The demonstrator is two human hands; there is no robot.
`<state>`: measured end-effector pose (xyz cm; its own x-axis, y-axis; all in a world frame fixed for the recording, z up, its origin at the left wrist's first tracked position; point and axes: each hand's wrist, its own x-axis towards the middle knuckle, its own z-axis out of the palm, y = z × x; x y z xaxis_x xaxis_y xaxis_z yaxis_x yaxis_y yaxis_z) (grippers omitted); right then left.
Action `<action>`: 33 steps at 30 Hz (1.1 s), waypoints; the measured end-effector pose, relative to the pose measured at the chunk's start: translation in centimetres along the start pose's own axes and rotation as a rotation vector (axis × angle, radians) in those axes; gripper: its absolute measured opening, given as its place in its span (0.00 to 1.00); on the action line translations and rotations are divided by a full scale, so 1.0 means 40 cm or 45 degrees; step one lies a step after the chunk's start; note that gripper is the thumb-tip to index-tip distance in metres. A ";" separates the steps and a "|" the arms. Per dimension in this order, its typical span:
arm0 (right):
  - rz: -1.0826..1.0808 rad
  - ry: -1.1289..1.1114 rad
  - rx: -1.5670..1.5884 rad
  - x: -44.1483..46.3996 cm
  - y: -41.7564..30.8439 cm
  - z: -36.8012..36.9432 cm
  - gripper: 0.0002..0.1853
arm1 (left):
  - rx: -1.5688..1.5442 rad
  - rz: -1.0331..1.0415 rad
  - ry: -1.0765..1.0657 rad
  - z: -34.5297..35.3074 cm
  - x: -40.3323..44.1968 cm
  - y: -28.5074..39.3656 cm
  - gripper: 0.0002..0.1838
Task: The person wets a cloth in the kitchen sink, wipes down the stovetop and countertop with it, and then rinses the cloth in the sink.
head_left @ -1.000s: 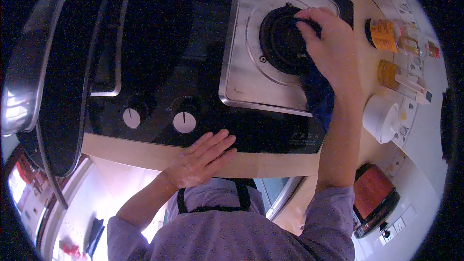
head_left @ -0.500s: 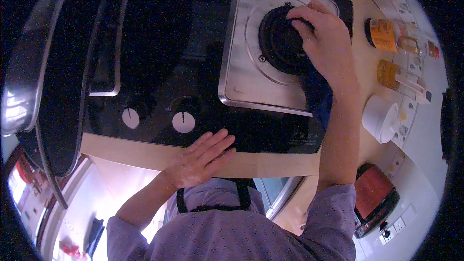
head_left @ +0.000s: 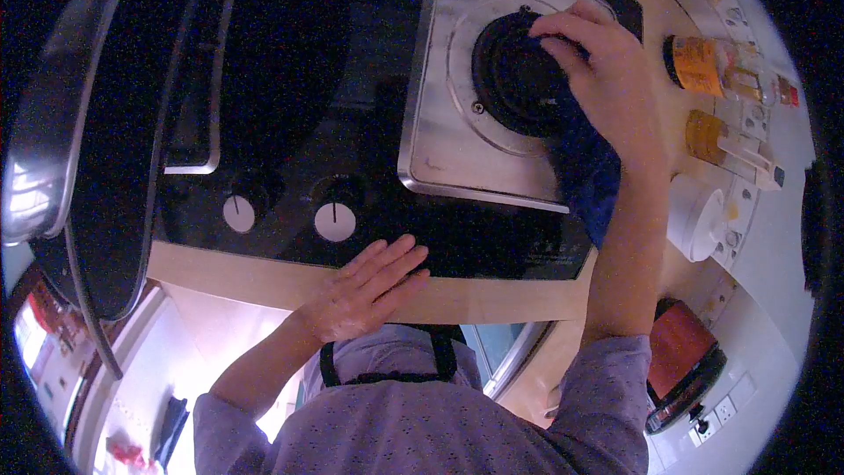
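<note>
My left hand (head_left: 365,290) rests flat on the front edge of the wooden counter (head_left: 457,299), fingers stretched out over the rim of the black glass cooktop (head_left: 492,237). It holds nothing. My right hand (head_left: 598,66) is above the right side of the round black burner (head_left: 519,79), its fingers curled and thumb close to them. What the fingertips hold, if anything, I cannot make out. A dark blue cloth (head_left: 596,198) lies partly beneath my right wrist and forearm, over the corner of the steel burner plate (head_left: 492,171).
Two control knobs (head_left: 335,221) sit at the cooktop's front. A large metal pan (head_left: 40,149) stands at the left. Along the right wall are a jar with an orange label (head_left: 694,64), a white lidded pot (head_left: 696,215) and a red appliance (head_left: 679,352).
My right hand has shifted slightly to the right over the burner, and more of the blue cloth shows beside my forearm. My left hand has stayed in place.
</note>
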<state>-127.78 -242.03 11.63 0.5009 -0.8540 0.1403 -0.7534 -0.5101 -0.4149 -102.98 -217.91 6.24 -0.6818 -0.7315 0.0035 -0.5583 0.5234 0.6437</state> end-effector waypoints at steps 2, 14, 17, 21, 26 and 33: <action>0.040 0.011 -0.011 -0.003 -0.008 -0.012 0.07 | 0.006 0.000 -0.007 -0.003 0.000 0.002 0.26; 0.141 0.167 -0.167 -0.020 -0.018 -0.016 0.07 | 0.010 -0.003 0.005 -0.010 0.001 0.000 0.24; 0.095 0.146 -0.105 -0.026 -0.034 -0.014 0.07 | -0.012 -0.012 -0.006 -0.001 -0.002 0.002 0.24; 0.133 0.152 -0.135 -0.027 -0.038 -0.015 0.07 | -0.012 -0.026 0.000 -0.015 -0.008 -0.001 0.25; 0.191 0.232 -0.221 -0.050 -0.016 -0.030 0.07 | -0.051 -0.029 -0.004 -0.049 -0.009 -0.019 0.24; 0.169 0.250 -0.083 -0.018 -0.040 -0.004 0.05 | -0.044 -0.027 -0.010 -0.056 0.001 -0.023 0.24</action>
<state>-127.02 -240.60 12.34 0.3082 -0.9143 0.2628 -0.8364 -0.3920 -0.3831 -101.44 -219.41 7.35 -0.6741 -0.7384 -0.0164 -0.5557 0.4924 0.6698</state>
